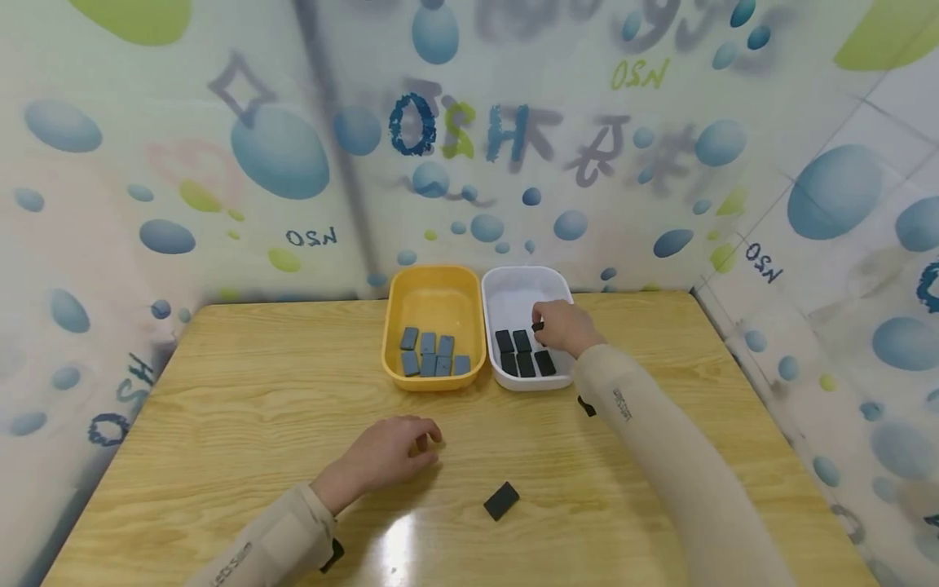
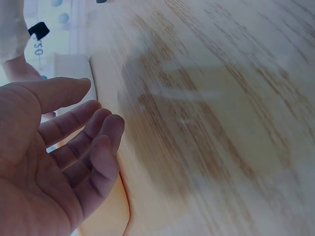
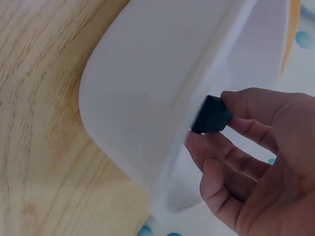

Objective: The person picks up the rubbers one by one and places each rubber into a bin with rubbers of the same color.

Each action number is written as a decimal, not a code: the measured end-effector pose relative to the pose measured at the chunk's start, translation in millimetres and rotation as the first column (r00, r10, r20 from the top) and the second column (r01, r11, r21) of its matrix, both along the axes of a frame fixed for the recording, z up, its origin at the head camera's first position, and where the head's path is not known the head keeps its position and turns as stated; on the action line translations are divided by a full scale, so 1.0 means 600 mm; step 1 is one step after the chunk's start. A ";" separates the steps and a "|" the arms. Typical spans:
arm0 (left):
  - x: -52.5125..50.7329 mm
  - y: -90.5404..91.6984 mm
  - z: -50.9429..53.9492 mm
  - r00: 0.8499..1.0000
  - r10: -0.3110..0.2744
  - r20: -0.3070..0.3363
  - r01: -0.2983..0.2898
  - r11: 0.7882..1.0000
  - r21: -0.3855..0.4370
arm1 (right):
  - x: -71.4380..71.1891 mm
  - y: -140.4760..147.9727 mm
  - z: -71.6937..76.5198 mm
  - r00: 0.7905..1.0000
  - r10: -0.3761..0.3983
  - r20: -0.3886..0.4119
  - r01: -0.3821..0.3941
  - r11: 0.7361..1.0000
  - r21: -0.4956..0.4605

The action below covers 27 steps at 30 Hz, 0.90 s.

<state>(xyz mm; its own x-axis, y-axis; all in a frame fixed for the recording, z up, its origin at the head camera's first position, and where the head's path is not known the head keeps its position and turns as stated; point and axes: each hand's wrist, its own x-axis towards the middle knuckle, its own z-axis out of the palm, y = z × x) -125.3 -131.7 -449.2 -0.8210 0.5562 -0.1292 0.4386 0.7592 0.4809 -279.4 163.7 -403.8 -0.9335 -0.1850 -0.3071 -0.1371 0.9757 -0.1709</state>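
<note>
In the head view my right hand [image 1: 563, 326] is over the right part of the white bin [image 1: 528, 281]. It pinches a small black block [image 3: 211, 115] between thumb and fingers, seen best in the right wrist view. Several black blocks [image 1: 524, 364] lie on that bin's floor. My left hand [image 1: 392, 451] is above the table in front of the yellow bin [image 1: 434, 281], fingers loosely bent and nothing held; the left wrist view shows its palm. Several grey-blue blocks [image 1: 428, 365] lie in the yellow bin. One more black block [image 1: 502, 500] lies on the table, right of my left hand.
Both bins stand side by side at the back of the wooden table [image 1: 279, 383], near a patterned wall covering [image 1: 440, 204]. Dark straps [image 1: 587, 406] show under both sleeves. A second wall [image 1: 844, 326] runs along the right side.
</note>
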 end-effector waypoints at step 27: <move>0.003 -0.003 0.002 1.000 -0.006 0.030 0.005 1.000 0.025 | -0.031 -0.010 -0.032 0.987 -0.094 0.129 0.097 0.995 -0.015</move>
<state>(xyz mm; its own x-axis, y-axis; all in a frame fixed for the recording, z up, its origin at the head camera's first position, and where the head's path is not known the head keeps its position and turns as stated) -123.7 -133.3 -447.8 -0.8139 0.5639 -0.1402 0.4275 0.7445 0.5129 -298.0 157.4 -422.8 -0.9005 -0.1045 -0.4220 -0.0192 0.9793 -0.2015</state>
